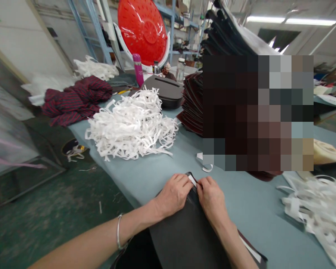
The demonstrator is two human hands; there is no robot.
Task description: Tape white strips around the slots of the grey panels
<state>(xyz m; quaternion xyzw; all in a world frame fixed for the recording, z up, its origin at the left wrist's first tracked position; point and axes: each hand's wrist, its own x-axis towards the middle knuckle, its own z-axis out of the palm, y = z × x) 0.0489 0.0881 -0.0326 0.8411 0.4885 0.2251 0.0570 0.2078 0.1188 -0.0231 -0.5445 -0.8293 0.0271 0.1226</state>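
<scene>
A dark, flat leather-like piece (187,239) lies at the table's near edge, with a white strip (192,181) along its far end. My left hand (175,194), below a silver bracelet on the wrist, pinches the piece's edge just left of the strip. On the other side of the strip, my right hand (212,198) has its fingers closed on the same edge. Both hands are close together, and the fingertips are partly hidden. Under my right forearm shows the edge of another dark piece with a white strip (250,249).
White strips (134,127) are heaped on the blue-grey table (156,172); more white strips (322,213) lie at right. Dark brown pieces (193,104) stand stacked beyond my hands, partly pixelated. Behind are a striped cloth (78,97), pink bottle (138,70) and red basket (144,30).
</scene>
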